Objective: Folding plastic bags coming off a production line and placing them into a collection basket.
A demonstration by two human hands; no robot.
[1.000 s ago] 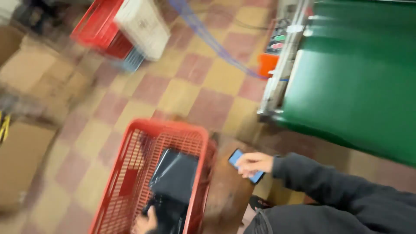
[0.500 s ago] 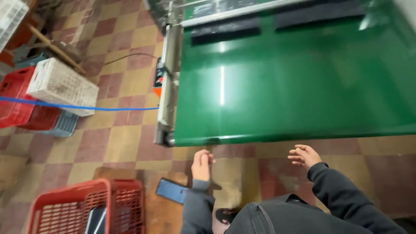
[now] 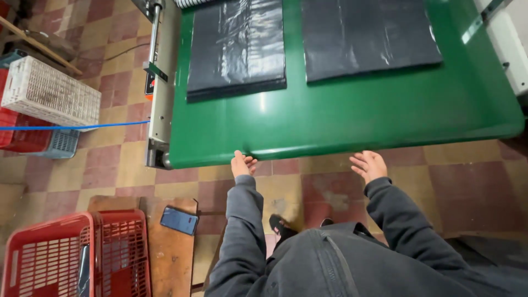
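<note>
We look down on a broad green conveyor belt [image 3: 352,118] that fills the far half of the scene, its near edge curving down over the checkered tile floor [image 3: 324,190]. On the belt lie two flat black plastic bags, well apart from our hands: the left bag [image 3: 237,47] towards the belt's left side and the right bag [image 3: 367,36] beside it, with a strip of bare green between them. A grey metal side rail [image 3: 159,88] runs along the belt's left edge. To the far left stands a white lattice crate [image 3: 49,93] on a red crate [image 3: 19,135], crossed by a thin blue cord [image 3: 82,127]. At the near left a red plastic basket [image 3: 82,258] sits beside a wooden board [image 3: 170,253], on which a dark phone [image 3: 179,220] lies flat. Our dark grey sleeves reach out from the near edge. Our left hand [image 3: 242,164] is at the near edge of the belt, its fingers loosely curled together and holding nothing; they seem to touch the rim, though we cannot tell for sure. Our right hand [image 3: 368,165] hangs just below the belt's edge over the floor, palm open, fingers loosely spread and empty.
</note>
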